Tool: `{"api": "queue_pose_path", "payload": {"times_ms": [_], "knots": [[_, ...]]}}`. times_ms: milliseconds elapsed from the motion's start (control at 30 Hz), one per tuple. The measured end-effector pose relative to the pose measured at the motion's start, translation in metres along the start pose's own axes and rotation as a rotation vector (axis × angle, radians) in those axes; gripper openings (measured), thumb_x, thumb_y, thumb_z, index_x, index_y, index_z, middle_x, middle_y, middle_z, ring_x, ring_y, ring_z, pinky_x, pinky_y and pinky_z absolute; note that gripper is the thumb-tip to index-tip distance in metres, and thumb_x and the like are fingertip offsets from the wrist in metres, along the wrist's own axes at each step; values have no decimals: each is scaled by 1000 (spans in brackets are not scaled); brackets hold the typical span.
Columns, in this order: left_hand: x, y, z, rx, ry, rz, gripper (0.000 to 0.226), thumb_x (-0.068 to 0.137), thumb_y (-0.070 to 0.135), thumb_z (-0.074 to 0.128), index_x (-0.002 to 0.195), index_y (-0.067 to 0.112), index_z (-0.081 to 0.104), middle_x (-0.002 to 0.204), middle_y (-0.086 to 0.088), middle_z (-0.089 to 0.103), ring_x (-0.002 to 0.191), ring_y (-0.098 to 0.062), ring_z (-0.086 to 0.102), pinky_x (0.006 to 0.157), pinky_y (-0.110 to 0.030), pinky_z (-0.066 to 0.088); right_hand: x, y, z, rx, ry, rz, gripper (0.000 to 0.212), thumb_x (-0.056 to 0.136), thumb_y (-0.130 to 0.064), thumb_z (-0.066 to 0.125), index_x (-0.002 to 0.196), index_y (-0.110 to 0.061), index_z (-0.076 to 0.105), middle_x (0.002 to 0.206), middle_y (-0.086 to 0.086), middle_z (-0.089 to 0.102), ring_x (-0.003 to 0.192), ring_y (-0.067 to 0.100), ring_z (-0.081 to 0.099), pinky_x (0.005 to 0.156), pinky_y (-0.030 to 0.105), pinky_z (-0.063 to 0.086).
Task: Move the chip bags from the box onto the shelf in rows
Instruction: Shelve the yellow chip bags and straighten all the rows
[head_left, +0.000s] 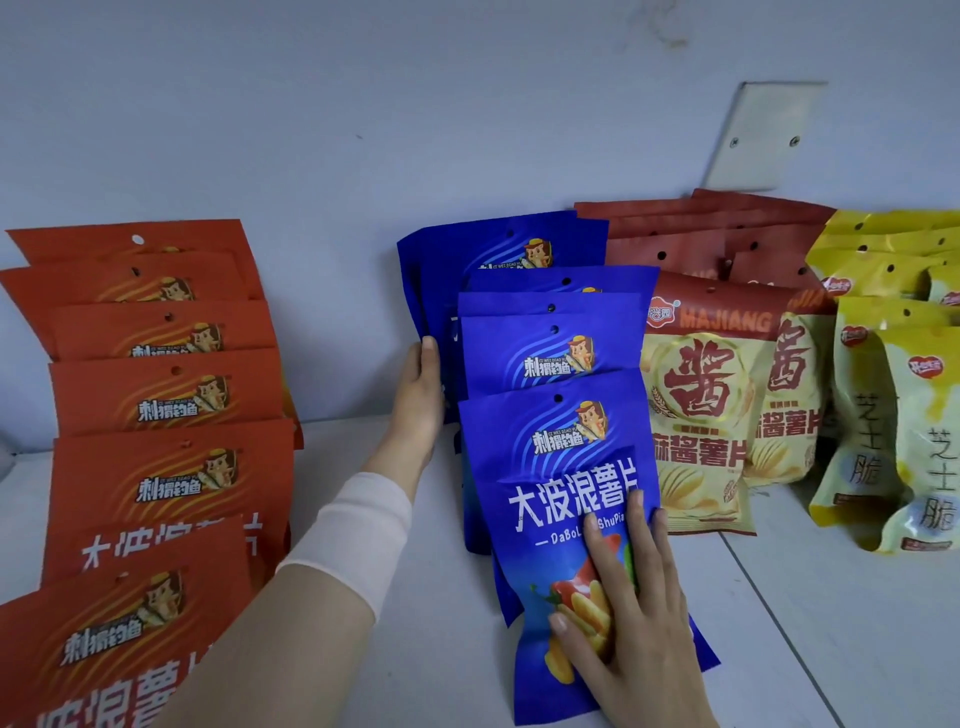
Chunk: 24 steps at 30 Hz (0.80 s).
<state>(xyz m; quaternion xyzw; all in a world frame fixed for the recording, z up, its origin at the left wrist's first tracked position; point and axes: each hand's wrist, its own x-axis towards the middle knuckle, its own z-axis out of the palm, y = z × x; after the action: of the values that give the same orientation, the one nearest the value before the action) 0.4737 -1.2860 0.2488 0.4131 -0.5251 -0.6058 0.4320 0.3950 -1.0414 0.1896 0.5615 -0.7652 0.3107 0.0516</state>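
Several blue chip bags stand in a row on the white shelf, leaning back one behind another. My right hand lies flat with fingers spread on the front blue bag, pressing its lower half. My left hand reaches along the left side of the blue row, its fingers against the side of the rear blue bags. A row of orange bags stands at the left. The box is out of view.
Right of the blue row stand a row of red-and-cream bags and a row of yellow bags. The pale wall runs close behind, with a blank cover plate on it.
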Motion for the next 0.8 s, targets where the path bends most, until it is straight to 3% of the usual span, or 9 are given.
{"api": "queue_pose_path", "payload": {"times_ms": [133,300,433,533,667,733,800], "knots": [[8,11,-20,7,81,18,31,99,45,25,109,28,49,105,1,60,93,-16,58,68,-24,49,3,-9,5,11,3,-18,74,82,-76,29,145,-39,17,155,-1,11,141,23,10,84,51,45],[16,12,-34,65,37,-18,31,98,49,25,103,31,50,101,6,62,103,-20,59,91,-39,48,9,-17,15,5,12,-50,74,82,-76,28,145,-37,20,156,-4,9,141,21,10,85,45,42],[19,9,-24,124,-21,-71,61,89,66,26,125,22,50,126,-5,58,113,-26,57,97,-50,45,11,-17,18,-20,14,-40,75,82,-76,27,145,-38,17,156,-5,7,136,29,19,80,51,47],[22,-4,-20,43,-65,-95,85,72,82,36,133,24,45,129,-3,57,116,-25,56,100,-51,42,13,-18,17,-33,21,-40,73,82,-76,27,144,-38,20,156,-6,5,135,30,22,77,53,50],[-3,-3,-20,-178,76,-46,58,86,63,33,132,27,37,140,-2,45,120,-20,50,102,-49,40,13,-17,14,-52,9,-41,76,81,-77,27,145,-40,14,156,1,10,134,33,21,76,59,51],[-13,-9,-23,-208,92,36,67,83,70,30,136,31,37,145,4,40,129,-16,42,108,-47,34,11,-15,11,-52,4,-39,77,80,-78,28,145,-39,13,153,9,15,134,34,21,76,62,49],[-22,-11,-21,-210,-40,26,76,77,76,29,138,32,39,142,5,45,127,-17,46,103,-46,40,9,-15,10,-52,7,-36,76,81,-77,28,145,-37,16,152,11,15,135,35,19,80,63,46]]}}
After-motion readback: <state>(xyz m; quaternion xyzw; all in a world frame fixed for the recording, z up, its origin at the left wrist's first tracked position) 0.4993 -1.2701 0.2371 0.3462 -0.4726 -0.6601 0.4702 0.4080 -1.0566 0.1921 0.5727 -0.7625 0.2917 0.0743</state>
